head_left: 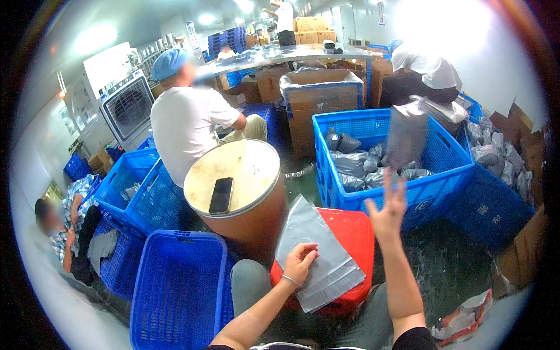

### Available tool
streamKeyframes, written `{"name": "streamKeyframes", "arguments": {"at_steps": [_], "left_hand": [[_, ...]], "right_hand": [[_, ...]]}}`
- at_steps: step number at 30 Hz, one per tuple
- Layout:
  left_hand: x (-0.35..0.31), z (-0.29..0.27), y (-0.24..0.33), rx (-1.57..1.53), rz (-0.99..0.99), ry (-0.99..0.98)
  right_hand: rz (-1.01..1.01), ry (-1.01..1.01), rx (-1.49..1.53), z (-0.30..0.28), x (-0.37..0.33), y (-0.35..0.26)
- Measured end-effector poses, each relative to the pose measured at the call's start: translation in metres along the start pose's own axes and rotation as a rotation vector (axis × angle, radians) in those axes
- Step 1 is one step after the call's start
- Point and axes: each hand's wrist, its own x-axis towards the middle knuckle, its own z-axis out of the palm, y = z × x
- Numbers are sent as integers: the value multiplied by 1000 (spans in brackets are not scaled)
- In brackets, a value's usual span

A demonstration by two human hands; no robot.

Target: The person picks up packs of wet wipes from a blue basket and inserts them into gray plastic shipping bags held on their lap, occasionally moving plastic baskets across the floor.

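Observation:
My left hand (300, 263) rests on a small stack of flat grey plastic mailing bags (329, 274), its fingers curled in; I cannot make out whether anything is between them. The bags lie on a red stool-like box (356, 230) between my knees. Ahead and to the right, my right hand (389, 210) is raised with its fingers spread and nothing in it. Just beyond its fingertips a filled grey bag (406, 134), smeared by motion, is in the air over a large blue crate (402, 185). Inside the crate lie several filled grey bags (356, 163).
A brown drum (248, 224) with a phone (221, 195) on its lid stands ahead left. A blue basket (181, 234) sits by my left knee. People (189, 116) work nearby. More filled bags (501, 153) and cardboard (528, 151) are at the right.

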Motion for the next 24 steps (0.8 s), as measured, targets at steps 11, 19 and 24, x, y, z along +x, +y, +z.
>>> {"name": "streamKeyframes", "arguments": {"at_steps": [11, 19, 24], "left_hand": [[6, 9, 8, 420, 41, 58], [14, -14, 67, 294, -193, -177], [2, -47, 71, 1226, 332, -194]], "right_hand": [[-307, -1076, 364, 39, -58, 18], [-349, -1154, 200, 31, -77, 7], [-376, -1181, 149, 27, -79, 12]]}}
